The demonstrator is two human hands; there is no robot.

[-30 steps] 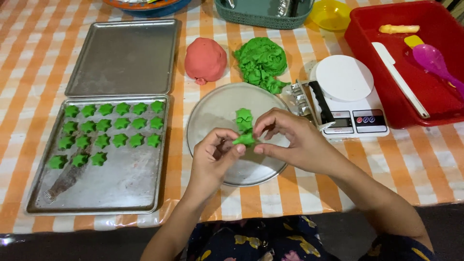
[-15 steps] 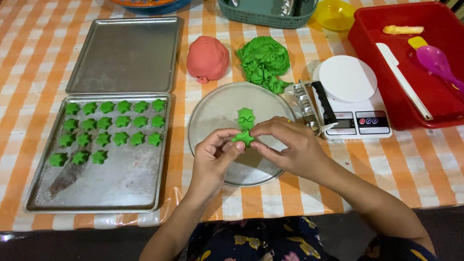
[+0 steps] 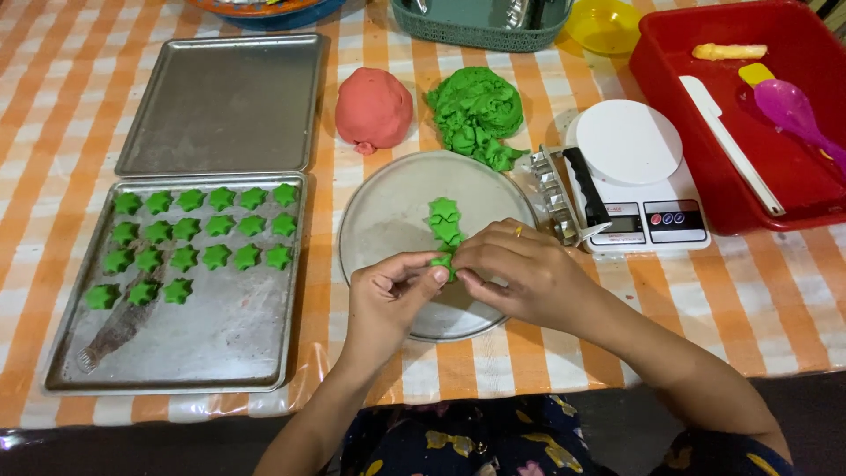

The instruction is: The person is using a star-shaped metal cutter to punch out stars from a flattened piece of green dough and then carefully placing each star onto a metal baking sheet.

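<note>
- Left hand (image 3: 390, 295) and right hand (image 3: 520, 275) meeting fingertip to fingertip over the near part of a round metal plate (image 3: 388, 220), both pinched narrow on one small green dough piece (image 3: 443, 264).
- Just beyond the pinching fingers, a short column of green star-shaped dough cutouts (image 3: 444, 220) lying on the plate, the nearest one touching or almost touching the held piece; cannot tell which.
- Past the plate, farther from the hands: a smooth red dough ball (image 3: 374, 108) beyond the left hand, a crumpled green dough mound (image 3: 477, 115) beyond the right hand, well apart from both.
- Left of the left hand, a metal baking tray (image 3: 220, 353) with rows of green dough stars (image 3: 198, 234) filling its far half, near half bare and smeared.
- Beyond that tray, a second baking tray (image 3: 220, 106), edge to edge with the first.
- Right of the right hand, just off the plate's rim, a metal cutter strip (image 3: 548, 189) lying against a white kitchen scale (image 3: 636, 172).
- Farther right still, a red plastic tub (image 3: 670, 97) containing a white spatula (image 3: 730, 141), a purple spoon (image 3: 789, 106) and a yellow piece (image 3: 728, 51).
- Far edge, beyond everything: a green basket (image 3: 476, 31) and a yellow bowl (image 3: 604, 25).
- All on an orange-and-white checked tablecloth (image 3: 775, 300).
</note>
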